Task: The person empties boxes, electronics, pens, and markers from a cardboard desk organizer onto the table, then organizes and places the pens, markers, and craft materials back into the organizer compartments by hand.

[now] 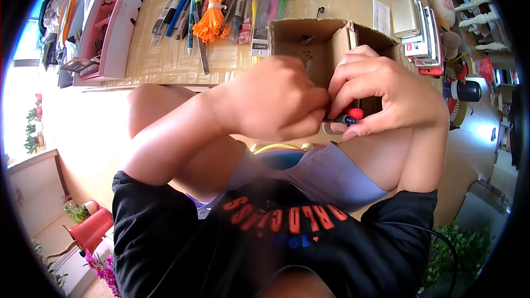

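My right hand (386, 88) is curled around a few pens, with a red pen cap (355, 113) and a dark blue pen end (348, 120) poking out between fingers and thumb. Pressed up close beside it is my left hand (276, 99), closed in a fist and slightly blurred; whatever its fingers hold is hidden. Both hands are over the near side of an open cardboard box (306, 49), which has an upright divider. Several pens and markers (179, 8) lie at the back of the table, with a tied bundle of thin orange sticks (212, 11) on top of them.
A pink and white drawer unit (110, 22) stands on the left of the wooden table (149, 49). To the right are stacked small boxes (419, 30) and a white card (381, 16). A dark bottle (466, 91) is at far right.
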Demonstrator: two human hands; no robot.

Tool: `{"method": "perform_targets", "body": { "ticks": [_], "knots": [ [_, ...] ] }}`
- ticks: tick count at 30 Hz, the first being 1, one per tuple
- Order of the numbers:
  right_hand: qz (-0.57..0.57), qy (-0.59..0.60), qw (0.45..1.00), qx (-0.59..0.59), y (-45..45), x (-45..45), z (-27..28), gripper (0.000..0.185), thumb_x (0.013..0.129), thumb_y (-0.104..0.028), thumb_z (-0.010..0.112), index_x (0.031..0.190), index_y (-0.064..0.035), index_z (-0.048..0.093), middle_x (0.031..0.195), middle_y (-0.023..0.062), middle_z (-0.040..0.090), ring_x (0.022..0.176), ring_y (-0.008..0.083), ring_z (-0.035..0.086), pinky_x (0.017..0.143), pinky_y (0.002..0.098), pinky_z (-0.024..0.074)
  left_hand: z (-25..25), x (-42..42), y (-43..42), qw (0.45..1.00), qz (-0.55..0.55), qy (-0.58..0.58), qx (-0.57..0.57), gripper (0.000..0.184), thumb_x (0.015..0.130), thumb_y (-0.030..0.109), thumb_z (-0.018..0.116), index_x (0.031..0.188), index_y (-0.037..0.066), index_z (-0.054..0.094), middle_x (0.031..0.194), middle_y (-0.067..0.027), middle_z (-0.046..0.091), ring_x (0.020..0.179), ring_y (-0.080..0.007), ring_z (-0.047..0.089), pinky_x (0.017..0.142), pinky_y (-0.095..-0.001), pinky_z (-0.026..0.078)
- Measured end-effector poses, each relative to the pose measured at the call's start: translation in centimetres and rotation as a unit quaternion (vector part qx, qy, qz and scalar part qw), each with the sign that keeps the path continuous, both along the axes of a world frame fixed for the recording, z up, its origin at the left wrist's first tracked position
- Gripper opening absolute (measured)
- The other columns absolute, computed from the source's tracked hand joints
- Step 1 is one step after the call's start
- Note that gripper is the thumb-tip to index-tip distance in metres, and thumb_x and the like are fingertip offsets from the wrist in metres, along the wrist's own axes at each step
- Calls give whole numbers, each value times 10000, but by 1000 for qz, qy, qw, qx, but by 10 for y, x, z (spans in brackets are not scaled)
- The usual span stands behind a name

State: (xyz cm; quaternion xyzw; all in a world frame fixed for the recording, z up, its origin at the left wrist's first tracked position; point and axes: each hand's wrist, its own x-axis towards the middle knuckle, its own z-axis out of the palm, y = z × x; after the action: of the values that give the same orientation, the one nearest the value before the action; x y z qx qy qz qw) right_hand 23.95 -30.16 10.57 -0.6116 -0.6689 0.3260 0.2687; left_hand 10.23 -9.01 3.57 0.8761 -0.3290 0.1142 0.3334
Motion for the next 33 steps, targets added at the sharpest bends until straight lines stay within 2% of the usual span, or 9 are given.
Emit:
{"method": "perform_targets", "body": {
  "ticks": [3, 4, 6, 8, 13, 16, 20, 26, 33],
  "knots": [
    [7, -1, 1000, 3, 1, 1, 0, 330, 715, -283, 924, 940, -94, 774, 999, 32, 708, 964, 232, 618, 1000, 400, 371, 20, 10, 13, 989, 117, -51, -81, 128, 888, 202, 673, 844, 84, 696, 729, -138, 682, 686, -386, 652, 654, -484, 536],
    [10, 7, 1000, 0, 0, 2, -3, 336, 719, -291, 922, 943, -95, 766, 1009, 32, 707, 972, 231, 618, 1005, 405, 368, 31, 9, 18, 973, 206, 43, -97, 125, 916, 190, 649, 899, 73, 691, 788, -150, 707, 716, -394, 675, 670, -486, 542],
    [10, 11, 1000, -9, 0, 1, -3, 338, 737, -297, 907, 948, -93, 739, 1002, 27, 695, 989, 228, 617, 1036, 407, 355, 28, 22, 33, 932, 339, 73, -105, 186, 1003, 201, 627, 1052, 53, 729, 772, -129, 694, 739, -234, 669, 707, -357, 525],
    [6, 5, 1000, -19, 1, -3, 0, 330, 762, -290, 880, 953, -87, 702, 966, 15, 674, 1006, 227, 618, 1090, 402, 333, 13, 33, 56, 900, 427, 84, 4, 207, 1007, 236, 634, 1026, 42, 706, 738, -128, 685, 693, -262, 657, 703, -360, 517],
    [25, -62, 998, -15, -1, -13, -1, 369, 766, -268, 868, 1020, -91, 667, 973, 15, 667, 1035, 219, 628, 1157, 424, 302, 7, 44, 64, 840, 434, 278, 170, 363, 939, 388, 710, 899, 27, 708, 844, -169, 728, 821, -350, 706, 755, -471, 537],
    [11, -69, 997, -17, -1, -16, -3, 346, 777, -250, 849, 1013, -83, 660, 976, 27, 667, 1040, 226, 631, 1166, 441, 304, -11, 42, 60, 845, 428, 237, 216, 337, 927, 363, 716, 904, 27, 711, 900, -190, 737, 850, -391, 706, 787, -493, 546],
    [11, -71, 997, -16, -3, -16, -5, 330, 814, -267, 814, 1043, -76, 672, 991, 43, 677, 1049, 234, 635, 1167, 450, 305, -19, 46, 63, 851, 429, 232, 195, 343, 942, 349, 699, 869, 14, 709, 834, -194, 732, 856, -394, 713, 790, -502, 545],
    [-5, -80, 997, 8, -1, -19, -11, 394, 826, -290, 793, 1121, -57, 675, 1067, 78, 708, 1099, 269, 635, 1165, 452, 298, -16, 49, 77, 855, 445, 225, 142, 440, 1023, 341, 623, 787, -25, 684, 598, -158, 657, 662, -334, 693, 724, -460, 532],
    [-23, -84, 996, -5, -1, -18, -9, 522, 786, -327, 829, 1214, -67, 680, 1156, 85, 728, 1130, 263, 637, 1158, 437, 293, -19, 49, 87, 874, 451, 155, 89, 436, 1015, 398, 645, 881, -16, 649, 704, -172, 688, 648, -346, 686, 696, -461, 530]
  ]
}}
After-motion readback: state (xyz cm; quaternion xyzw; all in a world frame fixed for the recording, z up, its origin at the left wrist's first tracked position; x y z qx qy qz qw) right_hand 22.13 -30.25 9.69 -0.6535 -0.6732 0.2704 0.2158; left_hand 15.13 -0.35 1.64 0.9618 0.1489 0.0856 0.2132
